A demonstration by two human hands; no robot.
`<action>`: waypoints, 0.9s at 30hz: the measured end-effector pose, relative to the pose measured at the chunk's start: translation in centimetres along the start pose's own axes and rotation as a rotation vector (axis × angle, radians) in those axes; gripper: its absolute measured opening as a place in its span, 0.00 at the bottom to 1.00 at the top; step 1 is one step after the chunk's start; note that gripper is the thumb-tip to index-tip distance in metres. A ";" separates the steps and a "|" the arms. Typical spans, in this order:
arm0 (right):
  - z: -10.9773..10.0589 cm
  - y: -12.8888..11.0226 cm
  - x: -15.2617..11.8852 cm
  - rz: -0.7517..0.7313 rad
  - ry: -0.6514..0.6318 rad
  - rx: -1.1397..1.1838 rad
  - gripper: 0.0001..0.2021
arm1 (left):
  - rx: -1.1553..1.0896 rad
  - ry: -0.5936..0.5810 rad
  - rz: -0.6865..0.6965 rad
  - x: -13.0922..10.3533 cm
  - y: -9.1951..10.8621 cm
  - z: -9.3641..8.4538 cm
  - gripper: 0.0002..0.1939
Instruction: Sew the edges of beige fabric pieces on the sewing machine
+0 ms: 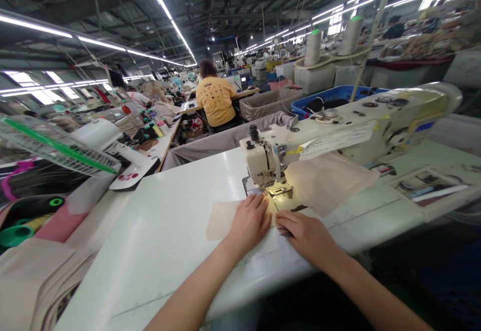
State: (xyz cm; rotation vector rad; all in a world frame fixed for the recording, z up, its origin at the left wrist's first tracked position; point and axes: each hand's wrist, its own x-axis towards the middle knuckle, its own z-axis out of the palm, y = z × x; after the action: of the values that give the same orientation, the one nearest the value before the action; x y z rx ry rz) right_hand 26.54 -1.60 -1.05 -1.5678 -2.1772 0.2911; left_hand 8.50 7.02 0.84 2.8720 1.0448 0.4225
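Fingers of both hands, left hand (248,222) and right hand (306,234), press flat on beige fabric (225,218) at the presser foot (278,189); most remains unsewn.

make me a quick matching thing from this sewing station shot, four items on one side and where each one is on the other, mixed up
Items:
1. left hand
2. right hand
3. beige fabric piece
4. thread cones

Places:
A. draped under the sewing machine arm
B. standing far behind the machine
C. flat on a pale fabric patch, in front of the presser foot
D. on the table edge, right of the needle

Pairs: 1-C, 2-D, 3-A, 4-B
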 end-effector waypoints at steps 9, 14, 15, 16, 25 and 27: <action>-0.1 -0.1 0.1 0.002 -0.006 0.026 0.13 | 0.013 -0.012 -0.027 0.0 0.4 0.0 0.15; 0.0 0.0 -0.1 0.007 -0.003 0.017 0.14 | 0.003 0.000 -0.029 -0.1 0.5 0.2 0.15; 0.0 0.1 -0.1 0.009 -0.004 0.018 0.14 | 0.001 0.001 -0.032 -0.1 0.5 0.2 0.16; -0.1 0.1 -0.1 0.010 -0.004 0.021 0.14 | -0.002 0.001 -0.037 -0.1 0.5 0.2 0.16; -0.1 0.3 0.2 0.006 -0.005 0.036 0.14 | -0.007 0.025 -0.023 -0.1 0.2 0.5 0.16; -0.1 0.4 0.1 0.008 0.001 0.038 0.14 | -0.003 0.019 -0.029 -0.1 0.2 0.6 0.17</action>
State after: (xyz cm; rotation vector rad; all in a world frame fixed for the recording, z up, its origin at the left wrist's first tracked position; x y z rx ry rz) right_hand 26.84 -1.38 -1.11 -1.5561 -2.1521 0.3323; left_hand 8.67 6.85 0.31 2.8523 1.0866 0.4498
